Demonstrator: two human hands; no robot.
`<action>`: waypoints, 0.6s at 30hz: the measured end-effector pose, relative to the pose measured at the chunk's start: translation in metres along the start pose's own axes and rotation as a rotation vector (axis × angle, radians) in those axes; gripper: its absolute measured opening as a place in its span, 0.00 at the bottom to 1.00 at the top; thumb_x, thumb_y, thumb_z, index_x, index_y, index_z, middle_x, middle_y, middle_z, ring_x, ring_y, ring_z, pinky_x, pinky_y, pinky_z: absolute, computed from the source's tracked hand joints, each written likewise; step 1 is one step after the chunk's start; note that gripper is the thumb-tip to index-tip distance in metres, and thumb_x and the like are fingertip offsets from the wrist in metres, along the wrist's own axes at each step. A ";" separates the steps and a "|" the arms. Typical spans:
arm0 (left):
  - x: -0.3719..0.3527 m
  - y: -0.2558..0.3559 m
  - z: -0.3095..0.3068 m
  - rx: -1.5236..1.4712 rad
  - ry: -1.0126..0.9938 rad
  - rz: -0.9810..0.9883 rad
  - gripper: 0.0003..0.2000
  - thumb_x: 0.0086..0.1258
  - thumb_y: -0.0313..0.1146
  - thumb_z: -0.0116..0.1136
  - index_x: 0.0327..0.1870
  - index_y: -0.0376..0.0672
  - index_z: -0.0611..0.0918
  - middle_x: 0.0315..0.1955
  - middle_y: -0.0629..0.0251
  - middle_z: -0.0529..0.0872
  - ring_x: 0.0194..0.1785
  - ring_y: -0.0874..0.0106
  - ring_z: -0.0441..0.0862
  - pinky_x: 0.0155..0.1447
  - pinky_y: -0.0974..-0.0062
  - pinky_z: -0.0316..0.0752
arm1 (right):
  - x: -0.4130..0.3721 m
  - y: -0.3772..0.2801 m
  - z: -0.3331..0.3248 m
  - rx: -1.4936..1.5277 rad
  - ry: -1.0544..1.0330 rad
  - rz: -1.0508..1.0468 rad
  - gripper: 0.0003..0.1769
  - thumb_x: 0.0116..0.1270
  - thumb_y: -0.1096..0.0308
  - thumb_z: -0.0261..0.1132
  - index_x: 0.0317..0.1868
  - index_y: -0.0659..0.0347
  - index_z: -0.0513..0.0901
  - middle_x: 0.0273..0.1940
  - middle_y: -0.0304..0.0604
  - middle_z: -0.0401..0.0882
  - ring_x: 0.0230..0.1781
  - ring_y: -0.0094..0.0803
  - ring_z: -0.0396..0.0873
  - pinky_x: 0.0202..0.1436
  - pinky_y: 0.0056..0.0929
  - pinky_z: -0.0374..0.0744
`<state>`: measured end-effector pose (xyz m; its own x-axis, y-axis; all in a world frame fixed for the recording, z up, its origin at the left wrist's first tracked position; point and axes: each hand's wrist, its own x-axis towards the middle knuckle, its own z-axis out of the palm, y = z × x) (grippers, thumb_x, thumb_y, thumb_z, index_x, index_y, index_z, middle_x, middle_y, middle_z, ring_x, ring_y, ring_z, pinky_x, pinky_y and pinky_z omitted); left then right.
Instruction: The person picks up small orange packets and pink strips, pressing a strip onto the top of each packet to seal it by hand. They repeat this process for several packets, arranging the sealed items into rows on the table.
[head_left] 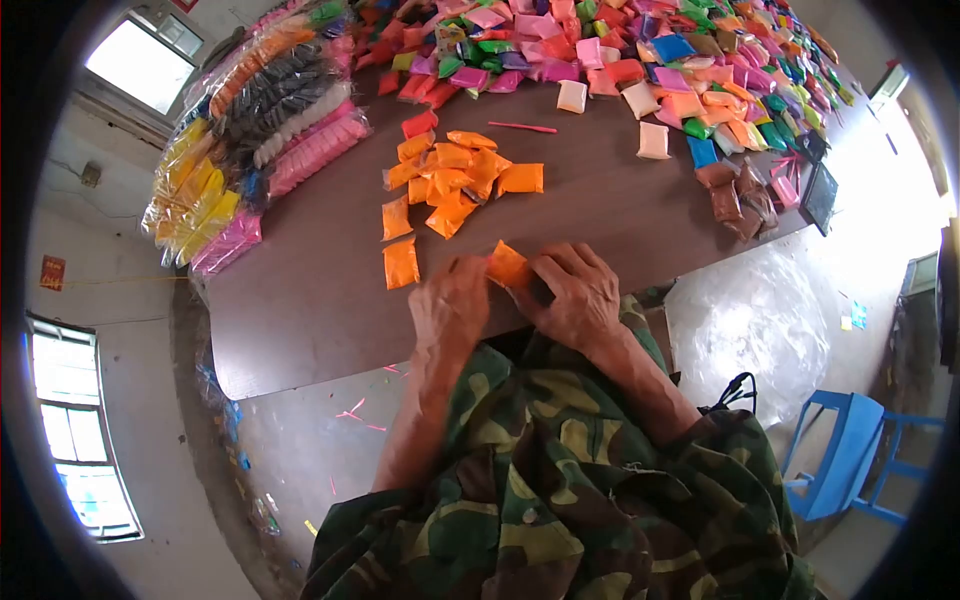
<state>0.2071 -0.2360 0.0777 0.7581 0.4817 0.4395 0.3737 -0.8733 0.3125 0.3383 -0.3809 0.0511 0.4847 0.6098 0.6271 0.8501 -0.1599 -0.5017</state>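
Note:
Between my two hands, at the near edge of the brown table (pixel 330 330), is a small orange packet (pixel 508 264). My left hand (pixel 452 305) has its fingers curled and closed at the packet's left side, where a bit of pink shows. My right hand (pixel 572 295) grips the packet's right side with bent fingers; the thumb is partly hidden. Just beyond, a loose pile of orange packets (pixel 450 180) lies on the table. Two single packets, one orange (pixel 401 263) and one lighter orange (pixel 396 218), lie left of the pile.
A large heap of multicoloured packets (pixel 620 60) covers the far side. Bagged stacks of packets (pixel 290 120) stand at the left. Brown packets (pixel 740 200) and a dark flat object (pixel 820 198) lie at the right edge. A pink strip (pixel 522 127) lies mid-table. A blue stool (pixel 840 455) stands right.

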 end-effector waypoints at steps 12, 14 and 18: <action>0.021 0.013 0.003 0.006 -0.127 0.119 0.04 0.79 0.32 0.66 0.42 0.45 0.86 0.39 0.61 0.88 0.39 0.52 0.91 0.40 0.55 0.86 | 0.002 -0.001 -0.004 -0.008 0.004 0.003 0.15 0.56 0.66 0.83 0.42 0.55 0.89 0.43 0.39 0.88 0.41 0.44 0.86 0.45 0.41 0.86; 0.029 0.008 -0.004 0.058 -0.169 0.088 0.04 0.78 0.32 0.66 0.41 0.44 0.86 0.40 0.61 0.88 0.39 0.51 0.91 0.41 0.53 0.86 | 0.000 -0.003 -0.005 0.006 0.000 0.004 0.15 0.56 0.66 0.83 0.42 0.55 0.89 0.43 0.39 0.87 0.41 0.44 0.86 0.45 0.41 0.86; 0.036 0.013 -0.011 0.054 -0.175 0.085 0.04 0.77 0.32 0.65 0.41 0.43 0.85 0.40 0.60 0.88 0.41 0.51 0.91 0.44 0.52 0.86 | 0.000 -0.002 0.000 0.012 0.028 0.010 0.15 0.55 0.65 0.84 0.41 0.55 0.89 0.42 0.38 0.87 0.40 0.43 0.86 0.44 0.41 0.86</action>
<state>0.2329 -0.2291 0.1064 0.8677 0.3902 0.3080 0.3290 -0.9152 0.2325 0.3364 -0.3805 0.0520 0.4992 0.5863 0.6380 0.8425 -0.1565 -0.5154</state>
